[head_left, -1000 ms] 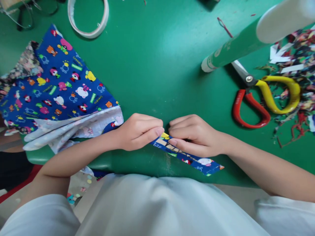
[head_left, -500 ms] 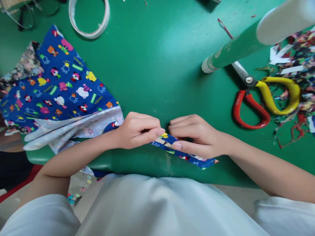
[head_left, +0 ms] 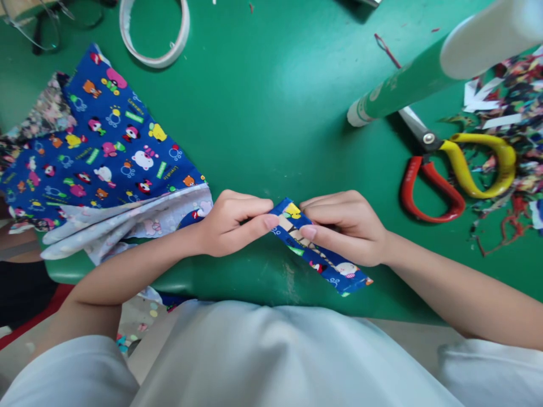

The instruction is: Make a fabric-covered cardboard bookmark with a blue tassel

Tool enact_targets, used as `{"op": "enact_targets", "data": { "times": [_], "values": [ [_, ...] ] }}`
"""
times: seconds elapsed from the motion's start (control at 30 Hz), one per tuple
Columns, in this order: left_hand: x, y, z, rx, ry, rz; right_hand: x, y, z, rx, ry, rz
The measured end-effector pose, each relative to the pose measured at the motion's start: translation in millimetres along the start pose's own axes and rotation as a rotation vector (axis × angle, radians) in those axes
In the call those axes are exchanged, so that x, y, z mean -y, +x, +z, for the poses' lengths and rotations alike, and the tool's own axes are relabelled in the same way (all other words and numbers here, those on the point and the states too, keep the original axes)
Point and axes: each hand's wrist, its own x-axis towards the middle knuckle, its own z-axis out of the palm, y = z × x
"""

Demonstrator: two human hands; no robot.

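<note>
Between my two hands is a narrow blue fabric strip (head_left: pixel 316 259) printed with cartoon animals, its edges folded in along a pale middle line. My left hand (head_left: pixel 237 222) pinches the strip's upper left end between thumb and fingers. My right hand (head_left: pixel 350 226) is closed on its upper right edge, thumb on top and fingers behind. The strip's lower end slants down to the right, free of both hands. Left of my left hand lies a larger piece of the same blue printed cloth (head_left: pixel 123 141), with its pale underside folded up along the near edge.
Scissors with red and yellow handles (head_left: pixel 432 195) lie at the right beside a heap of fabric scraps (head_left: pixel 521 107). A green and white tube (head_left: pixel 407 85) stands near them. A white tape roll (head_left: pixel 178 51) and eyeglasses (head_left: pixel 40 34) are at the back left of the green table (head_left: pixel 263 124).
My hands have moved slightly apart, the right one a little to the right. More of the strip's upper end and folded middle now shows between them.
</note>
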Motion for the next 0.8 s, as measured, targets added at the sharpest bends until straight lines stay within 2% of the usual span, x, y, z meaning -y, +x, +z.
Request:
{"op": "enact_targets", "data": {
  "times": [0.47, 0.67, 0.8],
  "values": [
    [-1.1, -0.4, 2.5, -0.002, 0.020, -0.019, -3.1, 0.0, -1.8, 0.054, 0.038, -0.020],
    [-1.6, -0.4, 0.0, 0.070, -0.058, -0.073, -2.7, 2.6, -3.7, 0.175, -0.025, -0.084],
    [-1.7, 0.7, 0.3, 0.117, -0.005, -0.078, -2.7, 2.4, -3.1, 0.253, -0.077, -0.081]
  ]
}}
